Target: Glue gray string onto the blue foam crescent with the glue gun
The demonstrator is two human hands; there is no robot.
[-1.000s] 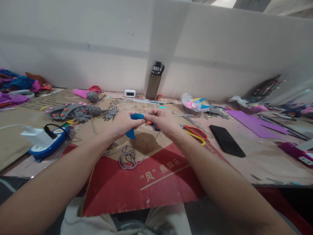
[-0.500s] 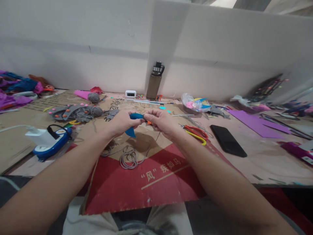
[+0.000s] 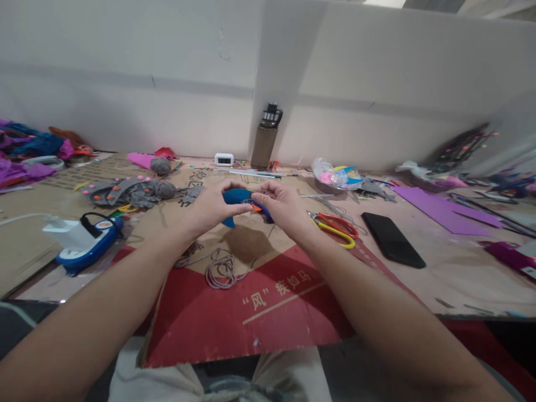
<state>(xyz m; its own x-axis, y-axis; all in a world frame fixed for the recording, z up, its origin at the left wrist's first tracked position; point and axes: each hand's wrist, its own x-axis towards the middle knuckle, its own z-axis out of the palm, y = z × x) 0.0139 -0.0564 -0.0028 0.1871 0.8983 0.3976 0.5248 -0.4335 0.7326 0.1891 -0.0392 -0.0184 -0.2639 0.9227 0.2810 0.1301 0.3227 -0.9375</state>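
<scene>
Between both hands, above the cardboard, is a blue felt-like piece (image 3: pixel 237 196) with a small orange bit (image 3: pixel 255 207) and a darker blue-purple part at its right side. My left hand (image 3: pixel 215 206) grips the blue piece from the left, thumb pointing inward. My right hand (image 3: pixel 277 202) pinches it from the right near the orange bit. The fingertips partly hide the piece. Below lies a loose coil of grey yarn (image 3: pixel 221 269). Right of my right hand lie scissors (image 3: pixel 336 228) with red and yellow handles.
A red and brown cardboard sheet (image 3: pixel 251 329) lies under the hands. A black phone (image 3: pixel 392 239) is at right, a blue power strip (image 3: pixel 89 245) at left. Behind stand a bottle (image 3: pixel 264 142) and a small white clock (image 3: pixel 224 160). Grey yarn pieces (image 3: pixel 129 192) and purple sheets (image 3: pixel 444 209) lie about.
Both hands have turned the blue piece; its lower tip shows less, and the blue-purple part at the right has come into view. The fingers have shifted on it.
</scene>
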